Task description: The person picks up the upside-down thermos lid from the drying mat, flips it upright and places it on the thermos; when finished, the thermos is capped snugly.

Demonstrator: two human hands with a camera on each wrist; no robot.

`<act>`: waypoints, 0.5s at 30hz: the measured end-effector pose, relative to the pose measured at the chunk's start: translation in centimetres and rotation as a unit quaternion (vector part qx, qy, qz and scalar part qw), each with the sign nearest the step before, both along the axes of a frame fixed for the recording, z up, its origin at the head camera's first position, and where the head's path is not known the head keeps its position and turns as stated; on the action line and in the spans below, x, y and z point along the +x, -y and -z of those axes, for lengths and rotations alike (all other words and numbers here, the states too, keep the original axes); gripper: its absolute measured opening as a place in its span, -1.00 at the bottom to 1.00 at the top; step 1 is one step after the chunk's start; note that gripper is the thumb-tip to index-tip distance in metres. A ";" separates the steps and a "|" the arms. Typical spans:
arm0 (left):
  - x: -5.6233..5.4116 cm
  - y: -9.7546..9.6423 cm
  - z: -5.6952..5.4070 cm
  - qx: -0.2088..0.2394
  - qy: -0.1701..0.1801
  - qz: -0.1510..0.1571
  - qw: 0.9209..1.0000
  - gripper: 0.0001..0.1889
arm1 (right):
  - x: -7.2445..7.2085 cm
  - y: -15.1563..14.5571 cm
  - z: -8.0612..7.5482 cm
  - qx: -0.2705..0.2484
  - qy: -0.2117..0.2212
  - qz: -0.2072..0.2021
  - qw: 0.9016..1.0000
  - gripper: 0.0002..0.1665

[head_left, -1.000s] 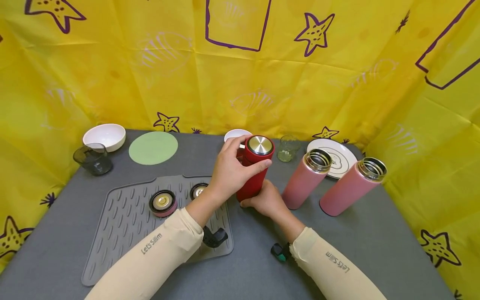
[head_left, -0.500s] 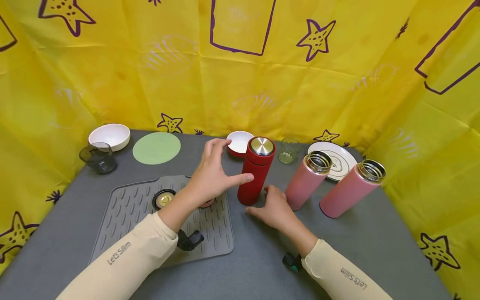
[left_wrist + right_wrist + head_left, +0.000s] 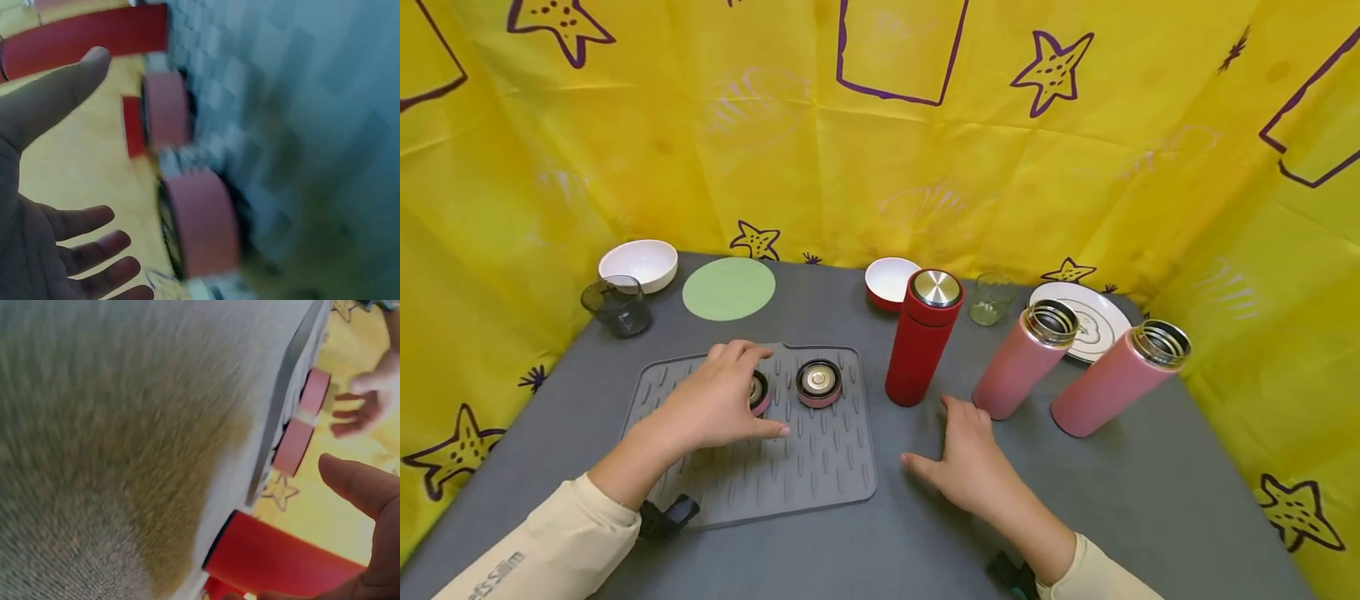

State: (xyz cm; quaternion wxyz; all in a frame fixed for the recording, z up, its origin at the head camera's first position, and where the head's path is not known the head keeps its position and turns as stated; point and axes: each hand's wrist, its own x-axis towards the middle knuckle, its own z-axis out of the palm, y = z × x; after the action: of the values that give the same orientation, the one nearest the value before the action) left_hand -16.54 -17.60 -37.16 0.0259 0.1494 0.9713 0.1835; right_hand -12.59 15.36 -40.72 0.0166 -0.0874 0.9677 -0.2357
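My left hand (image 3: 715, 400) hovers over the grey ribbed mat with thumb and fingers spread, and overlaps a pink bottle lid (image 3: 760, 395) in the head view. The left wrist view shows both pink lids standing apart from the fingertips (image 3: 97, 56). A second pink lid (image 3: 818, 383) lies upside down on the mat. My right hand (image 3: 966, 458) is low over the table, fingers apart and holding nothing, just in front of a capped red thermos (image 3: 921, 342). To its right lean, in this view, two lidless pink bottles (image 3: 1022, 358), their steel mouths uncovered.
The grey mat (image 3: 820, 479) lies at the left front. Along the back stand a white bowl (image 3: 642, 262), a dark glass (image 3: 619, 308), a green round mat (image 3: 728, 287), a red-and-white bowl (image 3: 891, 279), a clear glass (image 3: 991, 300) and a plate (image 3: 1108, 321).
Both hands have let go of the red thermos, which now stands on the table. My left hand has moved left over the mat; the right has drawn back slightly.
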 end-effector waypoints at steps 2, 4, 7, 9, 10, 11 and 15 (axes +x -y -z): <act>-0.2 1.0 0.8 -0.019 0.003 -0.007 1.000 0.09 | 0.5 -0.1 -0.2 0.003 -0.008 0.000 1.000 0.13; -0.5 1.7 1.5 -0.024 0.011 -0.015 1.000 0.03 | 1.0 -0.2 -0.3 0.007 -0.009 0.004 1.000 0.14; -1.1 2.3 2.4 -0.012 0.031 -0.020 0.999 -0.02 | 1.4 -0.2 -0.2 0.011 -0.007 0.008 1.000 0.13; -1.3 2.7 2.8 -0.004 0.041 -0.022 0.999 -0.07 | 1.5 -0.2 -0.2 0.011 -0.007 0.005 1.000 0.11; -1.5 2.8 3.0 0.000 0.045 -0.024 0.999 -0.10 | 1.6 -0.2 -0.2 0.012 -0.008 0.001 1.000 0.10; -1.6 3.0 3.1 0.004 0.047 -0.025 0.999 -0.15 | 1.6 -0.2 -0.1 0.012 -0.008 -0.002 1.000 0.09; -2.0 3.4 3.3 0.014 0.044 -0.030 0.999 -0.29 | 1.5 -0.2 -0.2 0.017 -0.013 -0.010 1.000 0.05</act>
State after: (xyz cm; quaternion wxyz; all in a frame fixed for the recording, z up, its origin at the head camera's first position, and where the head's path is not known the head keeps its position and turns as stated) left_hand -18.51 -21.03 -40.50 0.0607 0.1123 0.9706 0.2038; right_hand -11.12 15.52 -40.57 0.0077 -0.1003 0.9707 -0.2183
